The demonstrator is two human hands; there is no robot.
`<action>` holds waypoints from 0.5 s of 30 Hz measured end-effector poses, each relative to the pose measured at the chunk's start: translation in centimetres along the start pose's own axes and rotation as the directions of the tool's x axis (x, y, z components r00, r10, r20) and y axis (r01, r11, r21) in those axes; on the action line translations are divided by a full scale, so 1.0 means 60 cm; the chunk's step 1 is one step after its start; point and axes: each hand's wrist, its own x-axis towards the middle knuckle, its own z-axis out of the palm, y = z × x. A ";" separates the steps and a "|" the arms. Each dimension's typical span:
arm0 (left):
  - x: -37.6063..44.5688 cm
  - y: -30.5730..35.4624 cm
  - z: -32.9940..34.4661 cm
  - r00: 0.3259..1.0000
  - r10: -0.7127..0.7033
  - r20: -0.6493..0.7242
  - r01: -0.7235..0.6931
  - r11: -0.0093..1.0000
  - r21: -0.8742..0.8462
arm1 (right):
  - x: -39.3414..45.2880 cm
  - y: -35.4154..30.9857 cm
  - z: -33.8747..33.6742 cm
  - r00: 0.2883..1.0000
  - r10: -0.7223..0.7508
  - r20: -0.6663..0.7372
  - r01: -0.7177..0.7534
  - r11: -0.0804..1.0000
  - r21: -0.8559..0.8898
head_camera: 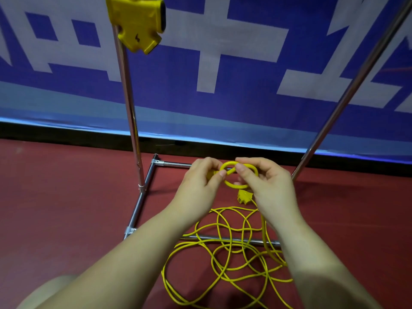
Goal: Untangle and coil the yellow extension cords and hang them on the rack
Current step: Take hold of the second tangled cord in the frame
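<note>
So both hands are up in front of the rack working a knot: the left hand (pixel 200 178) pinches the cord where it enters the knot, thumb and forefinger clamped on it, and the right hand (pixel 265 181) has its thumb and fingers closed on the other side of the same knotted loop (pixel 237 176), which looks like a loose pretzel of yellow cord held in the air between them. Just below the right hand a yellow socket head (pixel 244 196) dangles or lies, can't tell which. Under the forearms the rest of the yellow extension cord (pixel 225 248) is a messy pile of crossing loops on the red floor (pixel 66 197), draped over the front bar of the rack base (pixel 223 238) near its middle. Progress-wise I'd say early: nothing from this pile is coiled yet, the knot is only loosened, not out. One yellow multi-outlet block (pixel 136 21) already hangs up by the rack's left upright (pixel 130 112), so maybe one cord is done, but its cable is out of view. Only marking I can read is a little black lightning bolt on that block; the blue and white banner (pixel 223 74) behind has big blocky shapes cropped too much to read.
</note>
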 end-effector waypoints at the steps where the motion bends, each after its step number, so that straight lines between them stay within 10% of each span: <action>1: 0.001 0.002 0.001 1.000 0.002 -0.023 -0.002 1.000 -0.015 | 0.000 0.000 0.002 1.000 -0.002 -0.014 0.002 1.000 0.021; 15: 0.035 0.009 0.005 0.905 -0.398 -0.149 0.292 0.837 -0.463 | 0.007 0.006 0.016 0.983 0.052 -0.173 -0.038 0.996 0.080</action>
